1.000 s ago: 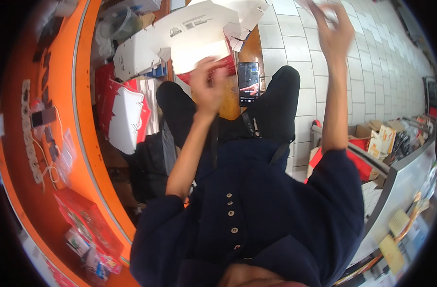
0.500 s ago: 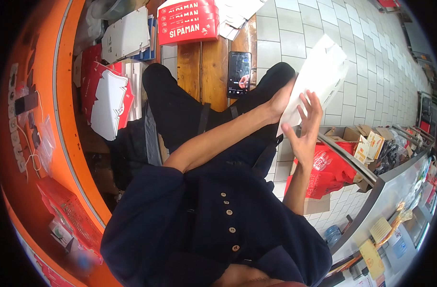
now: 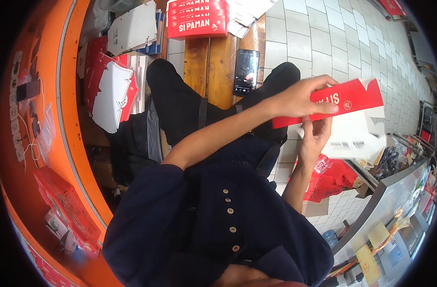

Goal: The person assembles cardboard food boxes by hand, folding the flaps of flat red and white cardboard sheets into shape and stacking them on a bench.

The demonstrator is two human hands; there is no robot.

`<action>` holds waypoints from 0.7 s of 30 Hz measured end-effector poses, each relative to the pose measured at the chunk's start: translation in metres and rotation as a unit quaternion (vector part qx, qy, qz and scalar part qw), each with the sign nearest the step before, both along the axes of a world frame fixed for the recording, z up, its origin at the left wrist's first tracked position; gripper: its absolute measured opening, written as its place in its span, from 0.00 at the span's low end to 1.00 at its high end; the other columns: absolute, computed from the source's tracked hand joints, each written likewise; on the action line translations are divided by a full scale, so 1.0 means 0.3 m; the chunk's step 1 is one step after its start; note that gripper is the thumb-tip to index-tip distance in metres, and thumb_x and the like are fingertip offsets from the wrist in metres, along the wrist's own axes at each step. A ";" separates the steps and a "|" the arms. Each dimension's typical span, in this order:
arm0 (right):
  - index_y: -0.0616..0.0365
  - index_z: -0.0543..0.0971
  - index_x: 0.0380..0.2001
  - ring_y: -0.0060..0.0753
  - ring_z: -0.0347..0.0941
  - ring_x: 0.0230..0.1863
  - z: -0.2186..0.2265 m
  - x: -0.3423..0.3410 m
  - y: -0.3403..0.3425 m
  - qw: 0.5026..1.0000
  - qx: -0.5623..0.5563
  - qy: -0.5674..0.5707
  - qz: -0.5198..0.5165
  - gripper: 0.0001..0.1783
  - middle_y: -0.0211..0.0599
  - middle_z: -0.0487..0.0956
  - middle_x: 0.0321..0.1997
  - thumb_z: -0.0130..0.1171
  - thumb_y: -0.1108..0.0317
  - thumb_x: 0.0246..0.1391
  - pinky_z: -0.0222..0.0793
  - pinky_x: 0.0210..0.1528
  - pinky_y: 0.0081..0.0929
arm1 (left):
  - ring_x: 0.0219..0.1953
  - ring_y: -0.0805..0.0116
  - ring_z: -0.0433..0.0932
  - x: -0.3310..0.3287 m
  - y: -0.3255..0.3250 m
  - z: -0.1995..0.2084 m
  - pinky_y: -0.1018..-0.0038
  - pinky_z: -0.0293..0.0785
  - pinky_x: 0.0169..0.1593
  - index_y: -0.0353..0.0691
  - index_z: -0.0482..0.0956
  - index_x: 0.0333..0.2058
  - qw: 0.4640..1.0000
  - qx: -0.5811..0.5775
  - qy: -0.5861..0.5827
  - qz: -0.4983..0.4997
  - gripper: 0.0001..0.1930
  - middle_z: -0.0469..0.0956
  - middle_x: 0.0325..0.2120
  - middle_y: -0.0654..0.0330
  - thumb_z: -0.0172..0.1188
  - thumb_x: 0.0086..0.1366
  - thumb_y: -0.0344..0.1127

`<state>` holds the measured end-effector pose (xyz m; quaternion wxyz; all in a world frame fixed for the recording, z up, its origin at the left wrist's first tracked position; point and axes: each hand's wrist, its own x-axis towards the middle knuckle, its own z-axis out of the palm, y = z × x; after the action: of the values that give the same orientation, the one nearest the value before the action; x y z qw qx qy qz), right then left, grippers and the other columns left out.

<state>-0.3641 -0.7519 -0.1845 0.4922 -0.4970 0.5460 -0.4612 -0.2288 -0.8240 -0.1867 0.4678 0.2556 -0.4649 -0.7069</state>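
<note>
A partly folded cardboard box (image 3: pixel 364 98) is held over my right knee, with a printed red panel on top and a white flap hanging below it. My left hand (image 3: pixel 302 98) grips the red panel, its thumb lying across the front and fingers behind the upper edge. Underneath, my right hand (image 3: pixel 316 136) pinches the lower edge near the fold; its fingertips are partly hidden by the panel. Beyond my knees, several red boxes (image 3: pixel 198 26) are stacked on the wooden bench (image 3: pixel 194 64).
A phone (image 3: pixel 247 71) with a lit screen lies on the bench. Flat red-and-white box blanks (image 3: pixel 112 98) are piled at left, near white sheets (image 3: pixel 132 31). An orange counter (image 3: pixel 60 110) runs along the left. At right are a red bag (image 3: pixel 331 179) and a metal-edged table (image 3: pixel 371 205).
The box has turned from its white side to show the red panel. My left hand has moved up onto that panel, and my right hand has closed from spread fingers onto its lower edge.
</note>
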 end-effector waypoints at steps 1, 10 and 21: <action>0.68 0.62 0.67 0.38 0.67 0.65 -0.012 0.003 0.006 1.000 -0.002 0.000 0.002 0.34 0.46 0.69 0.65 0.59 0.79 0.57 0.63 0.66 0.35 | 0.53 0.66 0.78 -0.013 0.006 0.029 0.67 0.74 0.57 0.35 0.66 0.62 0.996 -0.076 -0.022 0.047 0.35 0.79 0.51 0.52 0.71 0.63 0.44; 0.65 0.62 0.67 0.47 0.65 0.68 0.036 -0.040 -0.022 0.978 -0.075 -0.170 -0.099 0.36 0.53 0.68 0.66 0.57 0.52 0.67 0.60 0.71 0.46 | 0.56 0.52 0.78 -0.068 0.016 0.015 0.57 0.74 0.58 0.40 0.78 0.52 0.925 -0.288 -0.142 0.204 0.26 0.81 0.50 0.53 0.68 0.52 0.28; 0.63 0.71 0.59 0.33 0.74 0.60 -0.047 -0.199 -0.079 0.893 0.079 -0.407 -0.173 0.21 0.43 0.78 0.58 0.57 0.66 0.68 0.77 0.58 0.35 | 0.50 0.48 0.83 -0.031 0.091 0.017 0.63 0.82 0.50 0.44 0.75 0.61 0.920 -0.317 -0.161 0.163 0.25 0.73 0.62 0.50 0.63 0.63 0.31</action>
<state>-0.4239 -0.7755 -0.1986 0.6212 -0.1227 0.4094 -0.6568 -0.2382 -0.7968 -0.1815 0.5518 0.2767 -0.6856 -0.3860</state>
